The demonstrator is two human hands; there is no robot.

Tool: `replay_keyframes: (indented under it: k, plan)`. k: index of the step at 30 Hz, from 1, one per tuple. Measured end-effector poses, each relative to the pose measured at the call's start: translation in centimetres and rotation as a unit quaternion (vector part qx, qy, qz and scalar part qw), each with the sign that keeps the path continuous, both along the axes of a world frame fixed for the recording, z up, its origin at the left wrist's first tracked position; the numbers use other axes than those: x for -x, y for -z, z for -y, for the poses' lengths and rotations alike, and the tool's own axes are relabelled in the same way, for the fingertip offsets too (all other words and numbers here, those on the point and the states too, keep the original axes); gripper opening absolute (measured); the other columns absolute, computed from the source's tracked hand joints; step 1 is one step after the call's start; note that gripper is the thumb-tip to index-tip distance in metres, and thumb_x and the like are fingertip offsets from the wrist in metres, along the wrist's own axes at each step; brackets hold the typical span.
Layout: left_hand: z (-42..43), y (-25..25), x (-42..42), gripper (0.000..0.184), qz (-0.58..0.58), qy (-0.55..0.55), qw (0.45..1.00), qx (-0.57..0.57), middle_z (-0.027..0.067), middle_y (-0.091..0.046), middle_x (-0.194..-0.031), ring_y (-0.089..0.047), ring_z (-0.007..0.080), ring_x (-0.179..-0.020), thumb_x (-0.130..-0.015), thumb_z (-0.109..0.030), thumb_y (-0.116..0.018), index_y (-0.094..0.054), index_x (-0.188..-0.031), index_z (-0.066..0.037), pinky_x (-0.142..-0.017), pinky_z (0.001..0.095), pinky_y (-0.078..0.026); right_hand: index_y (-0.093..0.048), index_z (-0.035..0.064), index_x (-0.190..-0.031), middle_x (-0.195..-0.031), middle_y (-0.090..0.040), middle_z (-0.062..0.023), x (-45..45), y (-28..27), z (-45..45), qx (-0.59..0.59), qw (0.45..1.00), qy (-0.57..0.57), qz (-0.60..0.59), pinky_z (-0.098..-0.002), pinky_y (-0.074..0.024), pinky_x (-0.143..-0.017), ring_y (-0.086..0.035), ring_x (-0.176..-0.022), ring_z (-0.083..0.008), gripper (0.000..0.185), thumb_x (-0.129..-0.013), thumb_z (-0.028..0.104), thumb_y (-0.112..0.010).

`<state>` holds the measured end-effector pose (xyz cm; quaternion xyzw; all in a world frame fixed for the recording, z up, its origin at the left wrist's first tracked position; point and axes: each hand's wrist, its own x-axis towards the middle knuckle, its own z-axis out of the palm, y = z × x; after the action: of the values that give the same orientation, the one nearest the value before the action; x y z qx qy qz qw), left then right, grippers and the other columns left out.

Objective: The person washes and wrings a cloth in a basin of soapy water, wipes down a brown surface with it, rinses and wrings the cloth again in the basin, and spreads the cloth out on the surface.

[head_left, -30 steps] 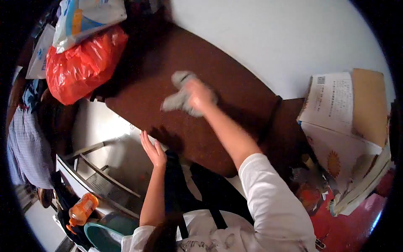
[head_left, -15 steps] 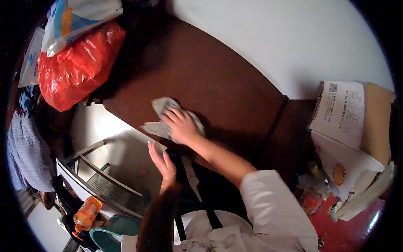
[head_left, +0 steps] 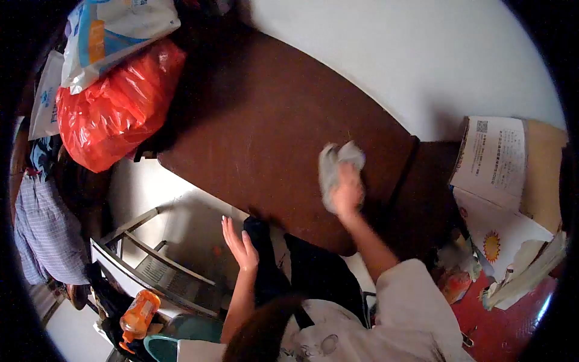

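Note:
My right hand (head_left: pixel 348 188) presses a crumpled grey cloth (head_left: pixel 329 172) onto the dark brown tabletop (head_left: pixel 271 114), toward its right part. Blur softens the fingers, which lie over the cloth. Near the table's front edge, my left hand (head_left: pixel 242 246) is raised with its fingers stretched out and the thumb apart, holding nothing.
A red plastic bag (head_left: pixel 120 108) and a white-and-blue package (head_left: pixel 114 36) are at the upper left. An opened cardboard box (head_left: pixel 500 175) stands at the right. An orange bottle (head_left: pixel 140 315), a green basin (head_left: pixel 193 329) and a metal-framed rack (head_left: pixel 157 265) are at the lower left.
My right hand and the cloth first moved toward the table's front edge, then swept across to the right. My left hand stays raised and has shifted slightly right and down.

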<state>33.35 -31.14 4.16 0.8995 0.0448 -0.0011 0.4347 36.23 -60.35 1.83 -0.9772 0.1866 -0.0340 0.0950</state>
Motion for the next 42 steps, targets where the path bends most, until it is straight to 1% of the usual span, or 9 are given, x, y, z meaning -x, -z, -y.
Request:
replay_keyframes:
  k: [2,8,13,21,28,33,35,41,42]
  plan:
    - [0.6,0.2,-0.2,0.045,0.005,0.005,1.0,0.003,0.0215,-0.029,-0.134,-0.024,0.0368,-0.126,-0.088,-0.016,-0.037,-0.031,-0.128,0.003,-0.103,0.0438,-0.017,-0.057,0.0073,-0.104,-0.108,-0.055,-0.0092,0.0,3.2,-6.5,-0.063,0.97,-0.146,0.183,-0.0372,-0.0427,-0.086,-0.05,-0.104,-0.0282,0.035,-0.069,0.009,-0.053]
    - [0.8,1.2,-2.4,0.048,0.011,0.048,0.998,-0.037,0.021,-0.03,-0.134,-0.025,0.0379,-0.125,-0.087,-0.016,-0.039,-0.029,-0.129,0.004,-0.102,0.0434,-0.019,-0.051,0.0113,-0.114,-0.124,-0.044,-0.0083,-17.6,1.2,-19.3,-0.062,0.944,-0.317,0.071,-0.0492,-0.0333,-0.092,-0.036,-0.118,-0.0266,0.039,-0.075,0.015,-0.048]
    - [0.8,0.6,-5.3,0.049,0.031,0.077,0.995,-0.058,0.0206,-0.03,-0.134,-0.025,0.0369,-0.125,-0.086,-0.016,-0.04,-0.029,-0.13,0.003,-0.103,0.043,-0.019,-0.056,0.0155,-0.108,-0.117,-0.05,-0.0073,-26.6,1.7,-8.6,-0.059,0.996,-0.046,0.057,-0.0416,-0.0419,-0.084,-0.044,-0.111,-0.0253,0.032,-0.078,0.015,-0.043]
    - [-1.1,-1.1,-2.0,0.048,0.009,0.083,0.995,-0.062,0.0219,-0.031,-0.133,-0.027,0.0381,-0.124,-0.085,-0.014,-0.041,-0.03,-0.129,0.003,-0.102,0.0427,-0.02,-0.047,0.0155,-0.122,-0.13,-0.04,-0.0068,-5.9,1.2,7.9,0.012,0.985,0.169,-0.017,-0.0454,-0.0367,-0.091,-0.034,-0.121,-0.0288,0.056,-0.068,0.017,-0.063]
    - [0.2,-6.1,6.6,0.045,0.029,0.004,0.998,-0.047,0.0217,-0.032,-0.132,-0.031,0.0368,-0.122,-0.084,-0.011,-0.044,-0.035,-0.126,0.002,-0.101,0.0408,-0.024,-0.053,0.0123,-0.114,-0.12,-0.048,-0.0068,2.8,1.1,-7.1,-0.031,0.98,-0.198,0.003,-0.0403,-0.0418,-0.083,-0.043,-0.111,-0.03,0.046,-0.069,0.005,-0.054]
    - [-1.6,-12.8,12.1,0.043,0.073,-0.075,0.993,-0.056,0.0205,-0.032,-0.133,-0.033,0.0357,-0.121,-0.084,-0.011,-0.045,-0.036,-0.124,0.001,-0.099,0.0404,-0.026,-0.055,0.0043,-0.111,-0.11,-0.056,-0.0104,2.1,-4.2,-15.7,-0.49,0.843,-0.185,-0.124,-0.0327,-0.0442,-0.081,-0.056,-0.094,-0.0247,0.044,-0.068,0.002,-0.049]
    - [-3.2,-15.8,14.5,0.043,0.097,-0.112,0.986,-0.07,0.02,-0.033,-0.132,-0.033,0.035,-0.121,-0.083,-0.01,-0.045,-0.037,-0.124,0.001,-0.099,0.0402,-0.026,-0.051,0.0015,-0.114,-0.104,-0.057,-0.0105,1.3,-2.0,-18.1,-0.732,0.648,-0.016,-0.209,-0.0327,-0.0453,-0.077,-0.056,-0.088,-0.022,0.05,-0.064,0.0,-0.045]
    - [-7.4,-20.4,21.4,0.046,0.178,-0.187,0.962,-0.085,0.0188,-0.039,-0.127,-0.037,0.0346,-0.118,-0.076,-0.004,-0.05,-0.042,-0.12,0.0,-0.098,0.0406,-0.029,-0.051,0.0056,-0.064,-0.064,-0.047,-0.0007,2.0,-12.7,-25.0,-0.844,0.409,-0.084,-0.336,-0.0277,-0.0408,-0.052,-0.045,-0.055,-0.0127,0.005,-0.065,0.008,-0.047]
    - [-8.1,-21.3,22.7,0.046,0.194,-0.208,0.953,-0.105,0.0181,-0.041,-0.126,-0.039,0.0347,-0.117,-0.073,-0.003,-0.052,-0.044,-0.118,-0.001,-0.097,0.0413,-0.031,-0.052,0.0021,-0.082,-0.076,-0.052,-0.0067,3.3,-17.3,-26.6,-0.849,0.36,-0.111,-0.37,-0.0312,-0.0451,-0.059,-0.051,-0.063,-0.0184,0.021,-0.063,0.008,-0.045]
